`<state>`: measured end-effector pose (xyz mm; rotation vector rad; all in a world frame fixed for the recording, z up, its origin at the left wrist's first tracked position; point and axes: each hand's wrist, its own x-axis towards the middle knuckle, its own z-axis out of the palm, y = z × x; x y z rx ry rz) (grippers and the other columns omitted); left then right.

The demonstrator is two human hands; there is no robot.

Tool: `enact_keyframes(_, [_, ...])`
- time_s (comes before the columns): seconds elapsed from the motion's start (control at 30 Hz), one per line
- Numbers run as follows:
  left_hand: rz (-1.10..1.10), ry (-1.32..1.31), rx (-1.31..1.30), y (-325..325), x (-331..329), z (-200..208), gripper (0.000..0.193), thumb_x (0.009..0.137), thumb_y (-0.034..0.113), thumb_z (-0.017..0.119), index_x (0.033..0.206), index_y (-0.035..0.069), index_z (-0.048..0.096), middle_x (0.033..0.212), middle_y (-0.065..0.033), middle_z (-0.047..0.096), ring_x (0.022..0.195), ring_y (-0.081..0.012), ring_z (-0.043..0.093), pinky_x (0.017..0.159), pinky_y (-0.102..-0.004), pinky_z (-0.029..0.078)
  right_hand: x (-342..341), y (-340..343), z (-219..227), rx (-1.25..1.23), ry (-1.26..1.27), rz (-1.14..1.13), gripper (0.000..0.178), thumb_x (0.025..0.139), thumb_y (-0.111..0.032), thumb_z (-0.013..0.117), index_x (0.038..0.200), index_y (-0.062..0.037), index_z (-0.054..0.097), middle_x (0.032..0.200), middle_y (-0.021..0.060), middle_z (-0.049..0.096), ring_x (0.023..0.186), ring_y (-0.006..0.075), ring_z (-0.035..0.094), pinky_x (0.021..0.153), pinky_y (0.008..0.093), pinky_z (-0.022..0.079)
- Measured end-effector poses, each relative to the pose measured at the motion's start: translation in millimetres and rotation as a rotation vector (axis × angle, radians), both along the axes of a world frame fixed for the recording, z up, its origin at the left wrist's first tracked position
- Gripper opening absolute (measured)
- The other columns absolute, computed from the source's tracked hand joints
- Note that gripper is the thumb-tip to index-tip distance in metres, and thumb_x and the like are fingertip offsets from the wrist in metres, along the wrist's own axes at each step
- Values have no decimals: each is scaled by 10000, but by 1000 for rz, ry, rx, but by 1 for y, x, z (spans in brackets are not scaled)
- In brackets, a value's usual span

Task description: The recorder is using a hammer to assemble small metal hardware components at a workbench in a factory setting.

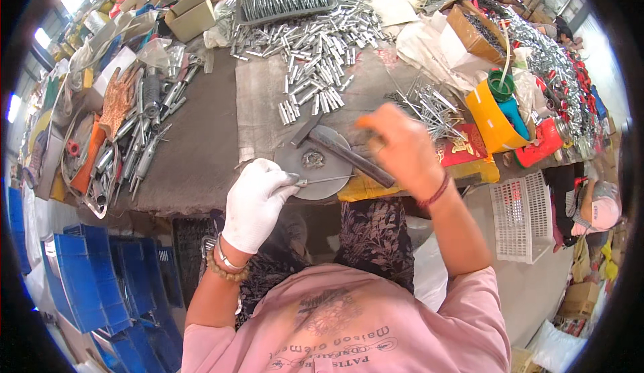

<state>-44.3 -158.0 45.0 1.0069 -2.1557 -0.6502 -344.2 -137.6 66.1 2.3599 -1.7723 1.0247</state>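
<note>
My left hand point(253, 202), in a white glove, pinches a short silver metal tube point(295, 184). A thin metal rod point(329, 180) sticks out of it to the right, over a round grey metal plate point(285, 151) at the table's front edge. A hammer point(345, 155) lies across that plate, its head at the far left and its dark handle slanting toward me. Beside the handle, my bare right hand point(406, 148) is raised and smeared by motion. Something orange covers a fingertip. Whether its fingers hold anything cannot be made out. A small shiny lump point(312, 159) sits on the plate.
Loose silver metal tubes point(322, 58) are heaped beyond the plate, below a dark tray point(285, 1) of similar parts. Thin rods point(429, 108) lie right, near a cut yellow container point(493, 118). Larger metal cylinders point(144, 125) and an orange glove point(117, 98) are left.
</note>
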Motion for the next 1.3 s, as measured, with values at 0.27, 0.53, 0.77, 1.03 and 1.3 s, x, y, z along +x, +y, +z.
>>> enact_keyframes(0.27, [-10,14,-71,0,-1,0,179,832,67,855,1001,51,799,943,-107,685,920,-315,685,812,-407,552,-82,-28,-13,131,314,-309,172,888,-107,766,1054,-119,805,1041,107,722,996,347,741,879,466,596])
enact_keyframes(0.53, [-1,6,-92,2,0,-3,184,852,45,842,1029,32,796,944,-105,662,924,-292,671,840,-378,544,-75,-41,-17,113,462,-255,181,857,-114,822,978,-71,694,1020,132,701,1007,379,742,864,502,597])
enact_keyframes(0.77, [-5,-20,-143,0,1,-3,157,860,70,836,1010,56,793,961,-103,682,921,-297,683,834,-385,554,-3,-5,8,415,-520,-116,229,888,25,730,1112,-21,707,1023,161,758,894,355,743,866,406,592])
enact_keyframes(1.03, [-4,-44,-180,0,1,-7,151,845,92,827,970,70,745,970,-103,656,948,-319,669,840,-407,551,80,26,-25,38,-329,174,294,776,29,725,1054,-64,755,1267,113,684,1236,328,626,1095,454,415])
enact_keyframes(1.3, [-3,-18,-216,1,2,-10,167,831,94,822,962,89,720,968,-101,644,946,-317,670,840,-406,552,86,20,-35,-35,-217,159,303,757,50,695,1040,-49,740,1224,94,700,1210,328,637,1089,463,415])
